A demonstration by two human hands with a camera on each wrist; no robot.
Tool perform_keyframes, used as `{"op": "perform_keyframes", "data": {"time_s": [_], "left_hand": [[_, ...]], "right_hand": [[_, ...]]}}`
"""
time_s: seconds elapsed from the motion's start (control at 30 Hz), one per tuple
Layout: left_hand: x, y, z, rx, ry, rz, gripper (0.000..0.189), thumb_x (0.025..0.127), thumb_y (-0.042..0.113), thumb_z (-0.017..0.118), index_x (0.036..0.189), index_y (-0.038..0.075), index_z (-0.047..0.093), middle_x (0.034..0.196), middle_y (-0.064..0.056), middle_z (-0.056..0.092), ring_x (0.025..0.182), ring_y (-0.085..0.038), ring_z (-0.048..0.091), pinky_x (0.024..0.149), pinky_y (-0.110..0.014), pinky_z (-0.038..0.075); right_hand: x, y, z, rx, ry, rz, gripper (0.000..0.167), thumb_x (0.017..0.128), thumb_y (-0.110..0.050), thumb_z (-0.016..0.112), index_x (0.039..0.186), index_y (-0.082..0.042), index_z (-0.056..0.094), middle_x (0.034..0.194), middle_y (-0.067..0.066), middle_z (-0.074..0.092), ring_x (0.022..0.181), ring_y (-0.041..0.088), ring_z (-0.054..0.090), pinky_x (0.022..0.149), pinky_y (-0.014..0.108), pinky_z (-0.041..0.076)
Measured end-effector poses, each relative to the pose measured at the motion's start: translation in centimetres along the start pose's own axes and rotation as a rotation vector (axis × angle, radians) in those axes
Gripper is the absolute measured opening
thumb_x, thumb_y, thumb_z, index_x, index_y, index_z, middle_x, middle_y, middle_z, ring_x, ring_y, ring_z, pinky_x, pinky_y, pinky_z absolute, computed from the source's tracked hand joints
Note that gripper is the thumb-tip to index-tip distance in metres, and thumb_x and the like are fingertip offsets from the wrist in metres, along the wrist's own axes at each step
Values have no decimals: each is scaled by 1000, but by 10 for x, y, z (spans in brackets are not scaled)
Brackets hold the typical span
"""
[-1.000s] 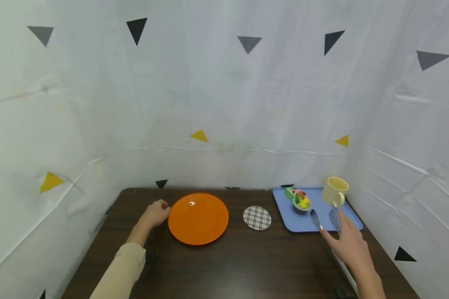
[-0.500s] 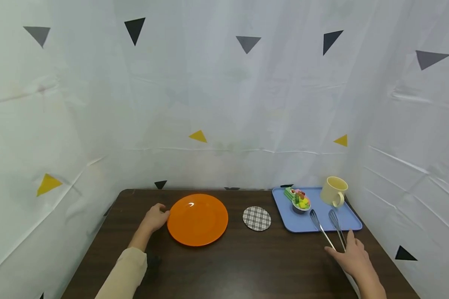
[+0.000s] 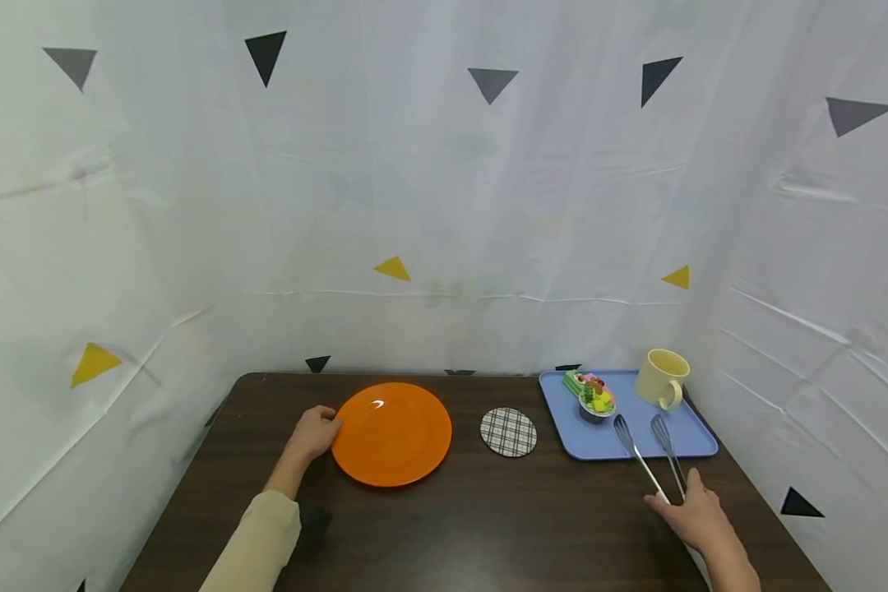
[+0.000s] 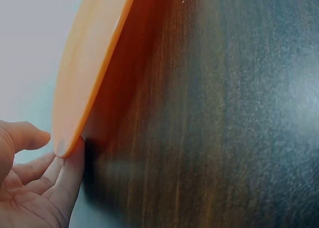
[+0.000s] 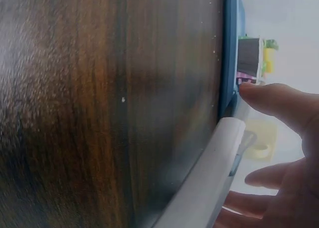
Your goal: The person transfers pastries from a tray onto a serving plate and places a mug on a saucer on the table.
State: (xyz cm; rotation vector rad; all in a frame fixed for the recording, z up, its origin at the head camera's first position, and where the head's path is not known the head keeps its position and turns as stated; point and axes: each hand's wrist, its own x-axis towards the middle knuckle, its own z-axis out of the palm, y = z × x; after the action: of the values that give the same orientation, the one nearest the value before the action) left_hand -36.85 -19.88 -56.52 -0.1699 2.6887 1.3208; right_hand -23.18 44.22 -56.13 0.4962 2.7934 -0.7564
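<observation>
Against the orange plate (image 3: pixel 392 436) — left hand (image 3: pixel 314 432).

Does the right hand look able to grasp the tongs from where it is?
Likely yes: the right hand is spread close to the tongs, with nothing visible blocking its way.

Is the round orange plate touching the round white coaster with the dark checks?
Apart. The head view shows it: a strip of dark brown table lies between the round orange plate and the round white checked coaster.
</observation>
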Motion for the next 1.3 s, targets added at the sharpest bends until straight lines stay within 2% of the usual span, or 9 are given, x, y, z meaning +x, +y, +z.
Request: {"op": "perform_keyframes", "data": {"time_s": [0.1, 0.17, 0.2, 0.33, 0.43, 0.63, 0.87, 1.07, 1.3], "left_hand": [[-1, -1, 0, -23, 6, 1, 49, 108, 17, 50, 146, -13, 53, 140, -34, 62, 123, -43, 64, 108, -58, 53], [0, -4, 2, -52, 7, 1, 47, 108, 14, 50, 146, -13, 54, 140, -34, 62, 123, -42, 64, 106, -56, 54], [1, -5, 3, -69, 4, 1, 46, 108, 13, 50, 146, -12, 54, 139, -33, 63, 122, -41, 65, 104, -54, 56], [2, -9, 5, -110, -4, 1, 44, 108, 10, 49, 146, -11, 55, 138, -32, 64, 119, -39, 67, 95, -47, 59], [1, -9, 6, -134, -7, 2, 44, 109, 10, 49, 148, -10, 54, 138, -31, 64, 119, -38, 67, 94, -45, 59], [-3, -6, 5, -191, -3, -10, 45, 110, 11, 49, 150, -10, 53, 141, -30, 62, 122, -39, 65, 101, -48, 57], [-4, -7, 4, -225, -20, -4, 45, 111, 11, 48, 151, -10, 52, 143, -31, 61, 124, -39, 64, 101, -47, 56], [1, -5, 3, -234, -33, -10, 45, 110, 12, 49, 150, -9, 53, 143, -29, 62, 118, -35, 66, 94, -39, 59], [1, -9, 1, -241, -46, -46, 45, 110, 12, 49, 150, -8, 53, 146, -29, 60, 121, -34, 66, 95, -39, 60]], "right_hand": [[45, 41, 16, -13, -2, 13, 146, 86, -82, 68, 156, 28, 1, 150, 61, 18, 140, 75, 30, 109, 79, 39], [61, 53, 20, -21, -12, 34, 152, 81, -87, 69, 157, 26, 2, 152, 59, 20, 140, 73, 32, 109, 78, 41], [55, 46, 17, -26, -19, 50, 146, 85, -80, 71, 157, 27, 3, 152, 59, 22, 141, 72, 33, 110, 76, 41], [9, 1, -3, -27, -38, 79, 126, 94, -60, 73, 155, 28, 8, 153, 57, 23, 143, 71, 33, 114, 74, 39], [-9, -14, -10, -33, -25, 65, 117, 96, -53, 73, 151, 30, 13, 151, 57, 24, 140, 71, 34, 113, 76, 38], [-10, -18, -9, -84, 25, 31, 104, 95, -45, 75, 147, 30, 26, 147, 55, 35, 138, 71, 39, 111, 74, 42], [-12, -18, -7, -87, 67, 4, 84, 94, -31, 75, 139, 28, 35, 130, 51, 52, 124, 68, 54, 98, 73, 49], [-17, -18, -8, -56, 90, -1, 78, 92, -30, 76, 136, 25, 40, 125, 48, 56, 119, 67, 57, 94, 72, 50], [-16, -19, -5, -38, 110, -2, 75, 91, -29, 75, 135, 23, 43, 122, 46, 60, 115, 65, 59, 92, 71, 50]]}}
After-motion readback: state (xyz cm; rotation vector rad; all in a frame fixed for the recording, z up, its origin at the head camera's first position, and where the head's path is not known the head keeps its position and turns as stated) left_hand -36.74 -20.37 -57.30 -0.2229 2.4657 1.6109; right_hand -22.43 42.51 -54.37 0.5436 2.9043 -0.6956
